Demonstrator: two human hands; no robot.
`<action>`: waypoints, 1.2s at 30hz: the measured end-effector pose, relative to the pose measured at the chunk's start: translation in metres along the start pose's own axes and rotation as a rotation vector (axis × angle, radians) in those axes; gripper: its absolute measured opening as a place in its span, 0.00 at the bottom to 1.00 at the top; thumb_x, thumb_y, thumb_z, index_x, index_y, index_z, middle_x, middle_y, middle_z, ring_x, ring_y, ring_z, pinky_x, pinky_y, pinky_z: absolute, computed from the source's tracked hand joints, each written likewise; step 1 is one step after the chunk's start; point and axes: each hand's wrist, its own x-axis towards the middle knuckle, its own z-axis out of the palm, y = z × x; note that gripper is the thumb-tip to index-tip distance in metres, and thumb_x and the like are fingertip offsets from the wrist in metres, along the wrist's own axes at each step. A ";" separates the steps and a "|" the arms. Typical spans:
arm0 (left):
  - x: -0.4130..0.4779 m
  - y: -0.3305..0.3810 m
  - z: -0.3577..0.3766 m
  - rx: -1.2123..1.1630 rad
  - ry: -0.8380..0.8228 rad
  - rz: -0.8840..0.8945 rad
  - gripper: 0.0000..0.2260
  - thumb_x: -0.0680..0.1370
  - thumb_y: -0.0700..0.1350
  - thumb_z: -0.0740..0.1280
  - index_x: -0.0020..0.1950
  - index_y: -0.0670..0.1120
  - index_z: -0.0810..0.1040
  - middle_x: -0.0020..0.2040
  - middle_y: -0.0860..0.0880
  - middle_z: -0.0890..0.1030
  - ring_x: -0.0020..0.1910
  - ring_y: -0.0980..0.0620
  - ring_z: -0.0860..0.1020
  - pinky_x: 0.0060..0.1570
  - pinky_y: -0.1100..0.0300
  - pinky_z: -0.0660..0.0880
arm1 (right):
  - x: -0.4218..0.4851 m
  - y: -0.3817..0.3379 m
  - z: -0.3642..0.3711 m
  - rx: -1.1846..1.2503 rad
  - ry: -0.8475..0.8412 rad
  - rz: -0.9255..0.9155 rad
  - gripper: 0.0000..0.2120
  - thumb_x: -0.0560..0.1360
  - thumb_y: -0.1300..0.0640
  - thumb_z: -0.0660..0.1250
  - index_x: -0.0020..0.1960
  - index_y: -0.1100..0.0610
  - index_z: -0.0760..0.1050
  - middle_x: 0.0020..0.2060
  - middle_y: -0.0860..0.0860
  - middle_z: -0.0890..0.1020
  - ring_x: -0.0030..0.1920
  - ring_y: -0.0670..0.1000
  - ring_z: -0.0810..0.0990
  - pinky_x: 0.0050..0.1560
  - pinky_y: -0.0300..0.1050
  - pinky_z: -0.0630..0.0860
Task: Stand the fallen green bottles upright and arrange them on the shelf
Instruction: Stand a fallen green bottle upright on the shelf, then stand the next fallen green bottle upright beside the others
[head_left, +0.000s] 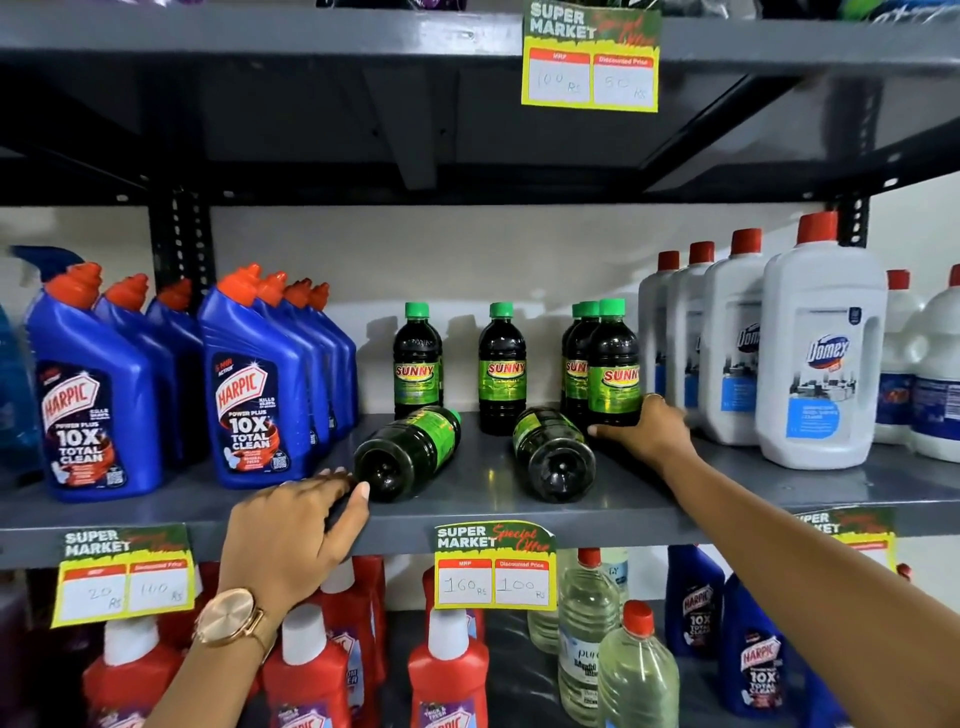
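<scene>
On the grey supermarket shelf (675, 499), two Sunny bottles lie base-forward: the left one (408, 452) touches the loosely spread left hand (296, 530), while the right hand (649, 431) cups an upright bottle (613, 364).

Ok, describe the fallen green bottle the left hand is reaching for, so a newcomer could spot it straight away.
Look at the middle grey shelf, in the gap between the blue Harpic bottles and the white Domex bottles. Two green-capped Sunny bottles lie on their sides there. It is the left fallen bottle, base toward the viewer, with the left hand at its base; the other fallen bottle lies nearer the right hand.
</scene>
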 end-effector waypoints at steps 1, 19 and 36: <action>0.001 0.000 0.000 -0.003 0.004 -0.001 0.19 0.74 0.55 0.55 0.30 0.49 0.77 0.25 0.51 0.78 0.24 0.48 0.77 0.25 0.69 0.52 | 0.000 -0.001 0.000 0.001 0.002 0.003 0.33 0.66 0.46 0.78 0.63 0.64 0.76 0.57 0.61 0.82 0.58 0.61 0.80 0.56 0.50 0.76; 0.001 -0.001 0.004 0.016 0.017 -0.034 0.21 0.75 0.58 0.53 0.33 0.49 0.78 0.27 0.51 0.80 0.26 0.46 0.78 0.24 0.63 0.60 | -0.043 -0.100 -0.018 -0.095 -0.645 0.305 0.38 0.62 0.25 0.66 0.50 0.59 0.74 0.43 0.58 0.82 0.36 0.53 0.85 0.40 0.42 0.82; -0.002 0.000 0.001 -0.034 -0.002 -0.005 0.19 0.75 0.56 0.55 0.30 0.49 0.76 0.24 0.51 0.77 0.22 0.49 0.75 0.23 0.64 0.57 | -0.033 -0.097 0.044 0.187 0.029 -0.088 0.30 0.61 0.36 0.77 0.41 0.57 0.66 0.42 0.55 0.75 0.43 0.56 0.76 0.37 0.46 0.72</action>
